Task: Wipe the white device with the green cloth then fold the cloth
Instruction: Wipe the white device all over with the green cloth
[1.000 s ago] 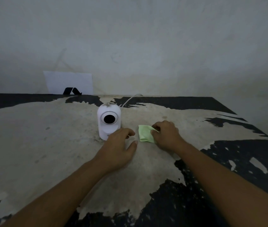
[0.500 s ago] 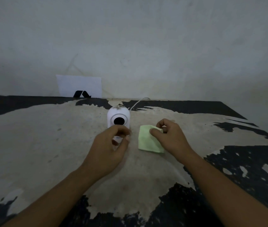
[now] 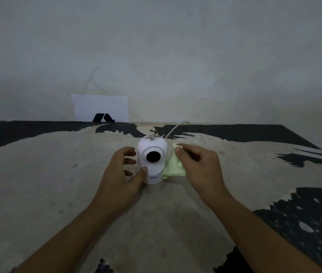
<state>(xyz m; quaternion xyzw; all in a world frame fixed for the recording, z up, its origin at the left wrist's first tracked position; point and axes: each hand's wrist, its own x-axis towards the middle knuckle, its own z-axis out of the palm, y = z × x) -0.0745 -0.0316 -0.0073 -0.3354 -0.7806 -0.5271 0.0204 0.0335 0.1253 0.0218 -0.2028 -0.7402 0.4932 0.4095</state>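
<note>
A white rounded device (image 3: 153, 160) with a black round lens stands upright at the middle of the table, with dark specks on its top. My left hand (image 3: 122, 174) curls around its left side, thumb on the front of its base and fingers spread beside it. My right hand (image 3: 197, 166) pinches a pale green cloth (image 3: 173, 167) just right of the device; the cloth hangs down from my fingers and its lower edge is at the table. My right hand covers part of the cloth.
A white cable (image 3: 175, 129) runs from behind the device to the table's back edge. A white sheet (image 3: 100, 107) with a black mark leans on the wall at the back left. The table (image 3: 57, 174) has worn beige and black patches.
My right hand has lifted the green cloth off the table and brought it beside the device. My left hand has moved from in front of the device to grip its left side.
</note>
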